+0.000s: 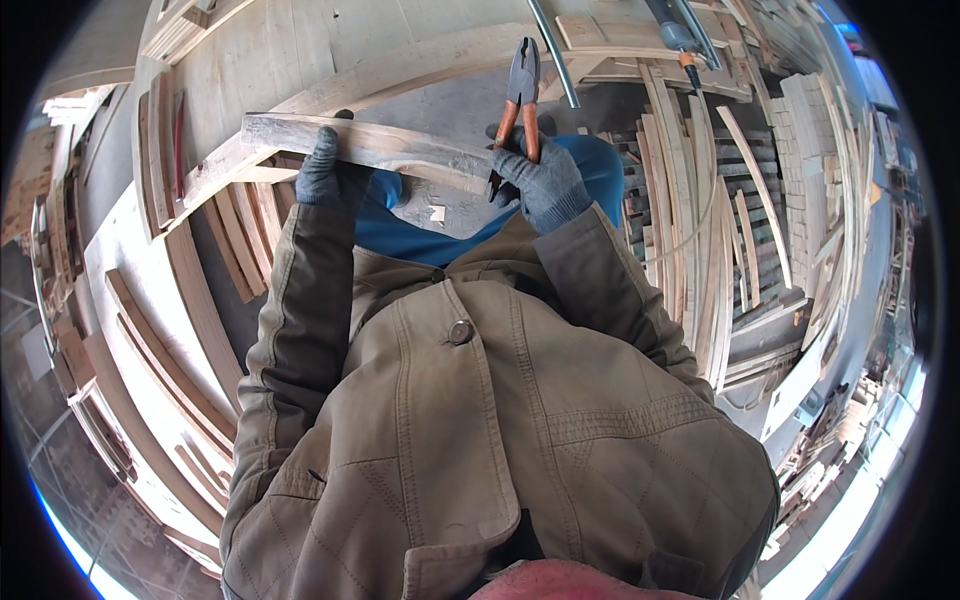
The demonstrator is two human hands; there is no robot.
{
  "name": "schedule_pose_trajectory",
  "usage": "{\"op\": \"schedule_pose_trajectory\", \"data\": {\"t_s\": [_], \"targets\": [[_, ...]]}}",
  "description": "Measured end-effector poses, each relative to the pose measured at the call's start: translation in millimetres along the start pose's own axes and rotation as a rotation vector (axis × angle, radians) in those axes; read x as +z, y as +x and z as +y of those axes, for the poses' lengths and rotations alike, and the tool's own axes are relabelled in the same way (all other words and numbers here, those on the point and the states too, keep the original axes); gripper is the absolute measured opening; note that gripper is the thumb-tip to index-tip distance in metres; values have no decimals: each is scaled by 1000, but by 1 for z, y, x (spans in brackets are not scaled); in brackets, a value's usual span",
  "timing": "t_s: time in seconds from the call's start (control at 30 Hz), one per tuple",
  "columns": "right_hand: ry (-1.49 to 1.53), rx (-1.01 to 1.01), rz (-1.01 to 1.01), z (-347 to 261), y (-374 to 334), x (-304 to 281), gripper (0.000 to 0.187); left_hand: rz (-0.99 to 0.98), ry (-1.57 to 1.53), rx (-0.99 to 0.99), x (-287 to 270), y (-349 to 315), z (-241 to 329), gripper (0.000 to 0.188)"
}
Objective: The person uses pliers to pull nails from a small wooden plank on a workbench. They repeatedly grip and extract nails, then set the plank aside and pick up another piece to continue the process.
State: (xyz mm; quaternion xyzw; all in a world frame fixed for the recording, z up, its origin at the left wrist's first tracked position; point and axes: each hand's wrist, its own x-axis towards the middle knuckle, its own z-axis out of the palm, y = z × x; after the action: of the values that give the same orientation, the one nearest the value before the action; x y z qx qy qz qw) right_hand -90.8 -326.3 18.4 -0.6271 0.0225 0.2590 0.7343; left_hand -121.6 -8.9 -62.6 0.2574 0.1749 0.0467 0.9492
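A short wooden board (400, 150), greyish with a brown knot patch toward its right end, lies across in front of my lap. My left hand (325, 178), in a dark grey glove, is closed round the board's left part with the thumb on top. A pair of pliers (522, 80) with orange handles points up and away from my right hand (545, 185). That gloved hand is closed round the handles, and its fingers also meet the board's right end. How firmly they hold that end is hidden.
A pale wooden workbench (330, 45) with a curved front edge is ahead. Metal rods (555, 55) and an air tool (680, 40) lie at its upper right. Long wooden strips (690, 200) are stacked at right; more boards (165, 360) lie at left.
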Motion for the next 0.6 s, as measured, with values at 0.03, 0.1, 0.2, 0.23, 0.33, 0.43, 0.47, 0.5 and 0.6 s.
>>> {"op": "schedule_pose_trajectory", "data": {"t_s": [0.03,0.1,0.2,0.23,0.33,0.43,0.47,0.5,0.6], "targets": [[3,-1,-2,-2,1,0,36,-26,-31,-33,-2,0,1,54],[11,8,4,-4,4,0,35,-75,-96,-101,-6,1,3,51],[-33,19,37,-7,9,0,33,-159,-50,-159,-11,1,5,46],[-51,25,47,-8,10,0,33,-112,-19,-167,-12,1,5,45],[-72,33,60,-8,12,0,31,-100,4,-182,-13,2,7,43],[-34,15,46,-7,13,0,31,-172,59,-145,-12,-2,10,43],[-24,6,49,-7,13,1,31,-176,67,-136,-12,-2,10,43],[-16,8,68,-7,14,1,31,-193,53,-132,-11,-3,9,43],[-14,-25,55,-7,15,3,31,-155,9,-138,-8,-1,5,44]]}}
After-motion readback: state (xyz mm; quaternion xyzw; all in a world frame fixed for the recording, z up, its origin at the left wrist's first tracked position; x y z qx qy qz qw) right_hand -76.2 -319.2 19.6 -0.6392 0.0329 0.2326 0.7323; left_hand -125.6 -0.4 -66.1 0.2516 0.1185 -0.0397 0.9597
